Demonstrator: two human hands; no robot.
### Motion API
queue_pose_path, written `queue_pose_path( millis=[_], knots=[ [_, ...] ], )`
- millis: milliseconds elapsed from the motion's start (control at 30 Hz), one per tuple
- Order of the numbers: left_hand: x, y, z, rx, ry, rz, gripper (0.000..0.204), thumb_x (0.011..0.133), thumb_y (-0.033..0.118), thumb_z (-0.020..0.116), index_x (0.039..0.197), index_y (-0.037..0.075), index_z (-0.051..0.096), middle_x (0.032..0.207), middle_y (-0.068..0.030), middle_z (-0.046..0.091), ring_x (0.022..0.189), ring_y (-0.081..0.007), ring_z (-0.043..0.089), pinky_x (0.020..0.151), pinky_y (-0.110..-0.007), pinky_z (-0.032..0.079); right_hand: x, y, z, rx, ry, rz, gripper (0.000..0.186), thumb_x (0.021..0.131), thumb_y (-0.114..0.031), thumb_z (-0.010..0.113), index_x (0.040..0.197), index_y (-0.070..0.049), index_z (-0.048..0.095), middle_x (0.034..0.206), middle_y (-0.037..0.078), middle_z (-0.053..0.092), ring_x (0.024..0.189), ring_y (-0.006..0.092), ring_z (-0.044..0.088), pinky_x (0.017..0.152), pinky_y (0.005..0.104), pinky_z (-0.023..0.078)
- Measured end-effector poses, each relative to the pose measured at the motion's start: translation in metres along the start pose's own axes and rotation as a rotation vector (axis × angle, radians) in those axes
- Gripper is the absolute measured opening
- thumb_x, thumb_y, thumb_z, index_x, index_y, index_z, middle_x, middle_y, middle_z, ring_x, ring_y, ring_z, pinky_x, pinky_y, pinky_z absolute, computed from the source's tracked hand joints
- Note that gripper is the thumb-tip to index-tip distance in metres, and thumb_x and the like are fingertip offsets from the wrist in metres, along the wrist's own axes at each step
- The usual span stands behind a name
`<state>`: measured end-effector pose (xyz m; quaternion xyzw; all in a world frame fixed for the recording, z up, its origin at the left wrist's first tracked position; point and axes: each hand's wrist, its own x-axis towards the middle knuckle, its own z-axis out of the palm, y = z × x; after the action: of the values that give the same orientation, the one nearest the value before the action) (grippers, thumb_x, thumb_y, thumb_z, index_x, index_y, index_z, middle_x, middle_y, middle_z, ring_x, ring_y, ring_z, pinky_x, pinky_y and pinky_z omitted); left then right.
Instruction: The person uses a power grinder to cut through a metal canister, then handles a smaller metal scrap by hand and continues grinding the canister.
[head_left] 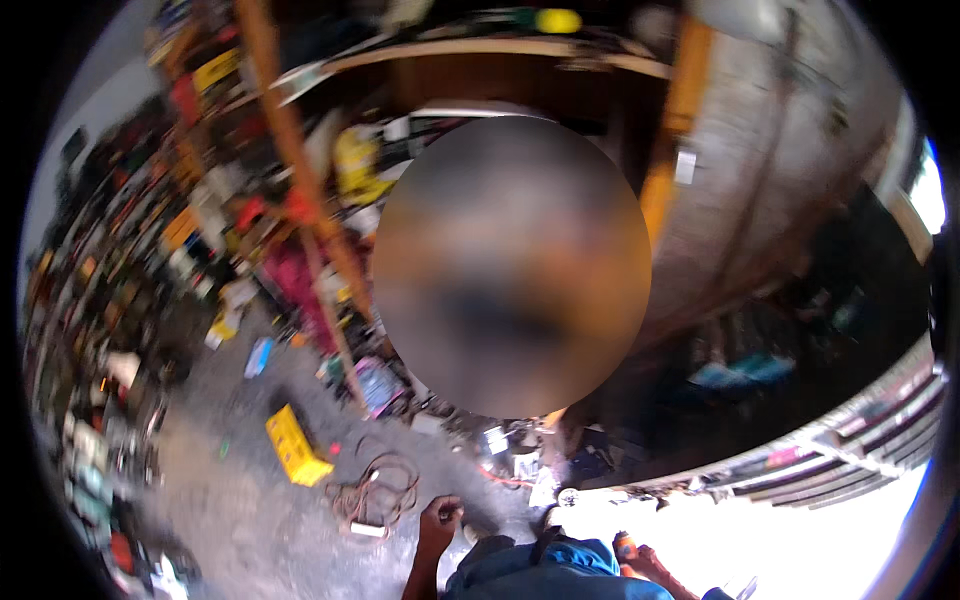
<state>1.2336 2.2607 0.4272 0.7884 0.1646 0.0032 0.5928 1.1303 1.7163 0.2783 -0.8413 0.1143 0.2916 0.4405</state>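
Note:
My left hand (442, 516) hangs over the concrete floor at the bottom middle, beside my blue clothing (560, 572). Its fingers are curled closed, and whatever may be inside them is hidden. Nearest to it on the floor lies a loose reddish-brown coil of cord or hose (385, 490) with a pale piece at its near end. On the other side of my body, my right hand (648, 565) is closed around an orange, roughly cylindrical thing (625, 547) with a darker end. Motion blur and glare keep its kind from showing.
A yellow box (297, 446) and a blue packet (259, 357) lie on the floor to the left. Cluttered shelves (110, 290) line the left side, with wooden posts (290, 140) ahead. Bright sunlit ground (790, 545) is at lower right. A blurred disc covers the centre.

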Motion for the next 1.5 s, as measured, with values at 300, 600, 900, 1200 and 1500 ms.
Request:
queue_pose_path(
  millis=[300,600,900,1200,1500],
  knots=[
    [-0.040,0.053,-0.093,-0.014,0.060,-0.033,0.055,0.090,0.032,0.082,0.134,0.007,0.062,0.128,-0.0096,0.068,0.120,-0.0238,0.064,0.100,-0.041,0.053,0.109,-0.396,0.075,-0.204,-0.112,-0.632,0.057,0.071,-0.025,0.096,0.117,-0.006,0.067,0.105,0.008,0.074,0.098,0.0226,0.072,0.087,0.0372,0.058],
    [-0.073,0.031,-0.136,-0.196,0.540,0.077,0.074,0.081,0.024,0.089,0.141,0.004,0.051,0.133,-0.0149,0.064,0.122,-0.0278,0.062,0.103,-0.041,0.050,0.025,-0.587,0.266,-0.201,-0.510,-1.174,0.085,0.066,-0.037,0.096,0.132,-0.001,0.057,0.131,0.019,0.060,0.118,0.0364,0.063,0.102,0.0447,0.051],
    [-0.083,0.018,-0.154,-0.212,0.646,0.041,0.072,0.076,0.020,0.090,0.137,0.000,0.057,0.126,-0.0157,0.069,0.117,-0.0257,0.066,0.102,-0.040,0.052,0.015,-0.576,0.284,-0.256,-0.628,-1.309,0.082,0.068,-0.032,0.094,0.135,-0.004,0.055,0.137,0.022,0.057,0.128,0.0400,0.057,0.108,0.0472,0.047],
    [-0.125,-0.053,-0.229,-0.388,0.984,-0.266,0.035,0.086,0.013,0.079,0.116,0.001,0.065,0.106,-0.0096,0.072,0.095,-0.0179,0.067,0.085,-0.034,0.054,0.205,-0.440,0.231,-0.230,-0.200,-0.762,0.044,0.082,-0.027,0.089,0.110,-0.001,0.068,0.097,0.012,0.073,0.095,0.0278,0.071,0.084,0.0409,0.056],
    [-0.192,-0.211,-0.227,-0.197,1.116,-0.714,0.036,0.095,0.022,0.068,0.124,0.002,0.059,0.102,-0.0073,0.064,0.099,-0.0177,0.060,0.087,-0.035,0.050,0.260,-0.262,0.124,-0.812,-0.069,-0.178,0.030,0.100,-0.039,0.055,0.108,-0.014,0.071,0.100,0.014,0.076,0.078,0.0329,0.071,0.066,0.0472,0.058]
  ],
)
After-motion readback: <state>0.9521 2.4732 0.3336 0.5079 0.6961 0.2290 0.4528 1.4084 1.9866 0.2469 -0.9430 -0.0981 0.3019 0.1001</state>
